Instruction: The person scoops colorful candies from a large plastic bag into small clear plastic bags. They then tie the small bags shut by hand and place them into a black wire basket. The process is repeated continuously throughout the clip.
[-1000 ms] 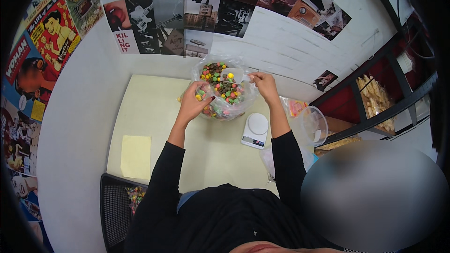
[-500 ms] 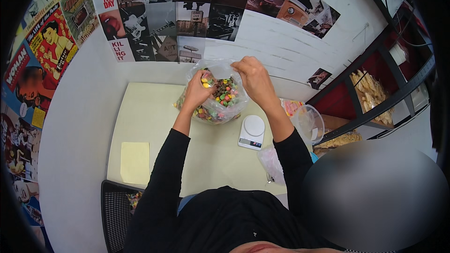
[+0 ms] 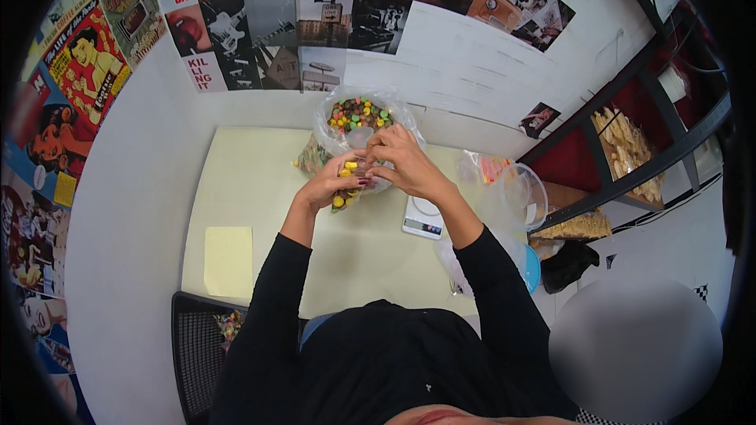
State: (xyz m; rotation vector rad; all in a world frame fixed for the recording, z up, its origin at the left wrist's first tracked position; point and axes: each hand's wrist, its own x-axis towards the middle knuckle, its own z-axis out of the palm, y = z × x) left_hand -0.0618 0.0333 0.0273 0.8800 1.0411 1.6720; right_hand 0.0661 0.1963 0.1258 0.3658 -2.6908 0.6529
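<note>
Packet [image 3: 346, 197] holds candy [image 3: 339, 201]; plenty is left in the bag [image 3: 321, 123].
Left hand [image 3: 321, 187] clamps its fingers on the packet at the bag's near side; right hand [image 3: 404, 162] bunches its fingers there, grip unclear; whether the packet is closed cannot be told.

Candies [image 3: 359, 116] yellow, green, brown, perhaps pink; scale [image 3: 421, 218] white.

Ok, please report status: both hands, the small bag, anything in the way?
Left hand gripping small clear bag of colourful pieces; right hand up against it. Large open bag just beyond. Kitchen scale partly behind right forearm; nothing visibly blocking hands.
</note>
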